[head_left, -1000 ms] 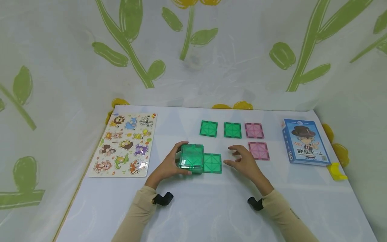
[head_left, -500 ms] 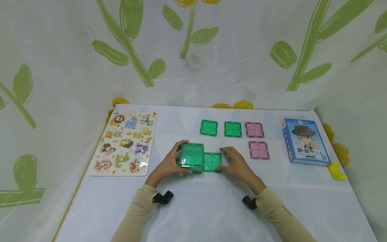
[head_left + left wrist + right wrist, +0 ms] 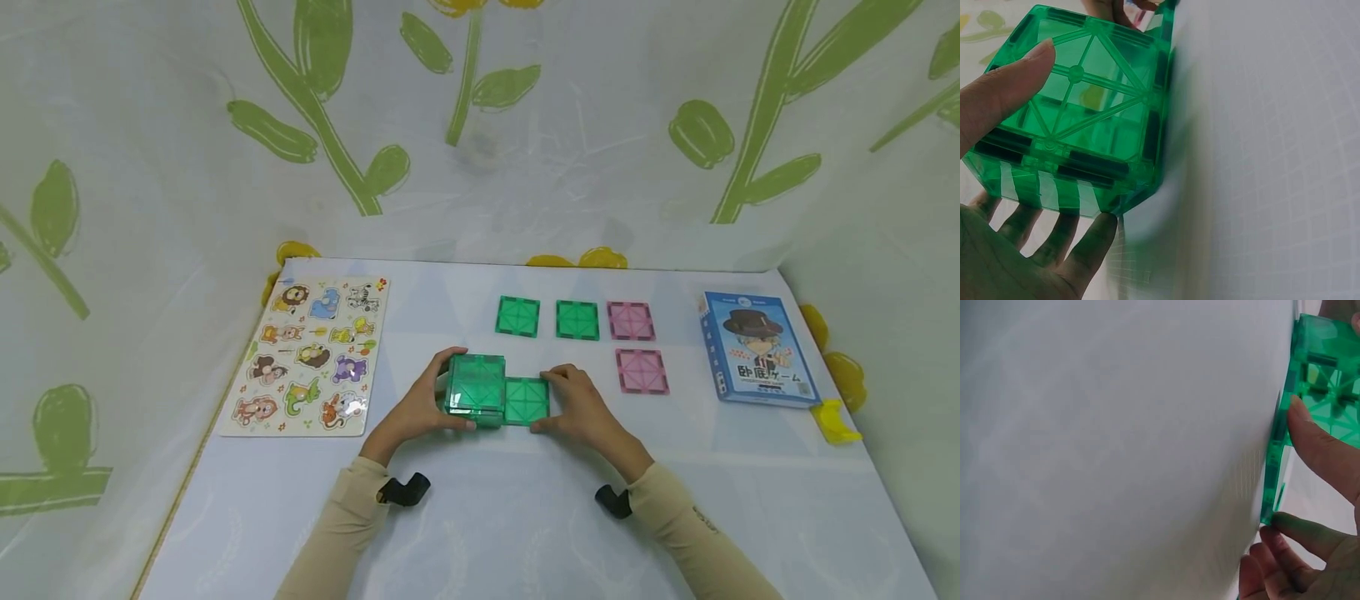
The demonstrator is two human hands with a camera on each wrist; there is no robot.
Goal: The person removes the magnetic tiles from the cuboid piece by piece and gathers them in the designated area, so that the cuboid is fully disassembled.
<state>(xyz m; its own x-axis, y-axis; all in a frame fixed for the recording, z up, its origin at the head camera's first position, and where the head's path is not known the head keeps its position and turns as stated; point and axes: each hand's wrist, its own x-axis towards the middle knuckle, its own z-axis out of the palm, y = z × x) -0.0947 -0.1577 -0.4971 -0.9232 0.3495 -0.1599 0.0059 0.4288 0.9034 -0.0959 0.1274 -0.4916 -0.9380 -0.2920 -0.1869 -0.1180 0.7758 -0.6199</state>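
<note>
R hand [image 3: 588,410] moved in, grn cube [image 3: 477,383] + tile [image 3: 527,400] btwn hands [image 3: 415,410]

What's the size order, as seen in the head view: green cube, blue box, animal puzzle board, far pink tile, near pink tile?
1. animal puzzle board
2. blue box
3. green cube
4. far pink tile and near pink tile: too alike to rank
</note>
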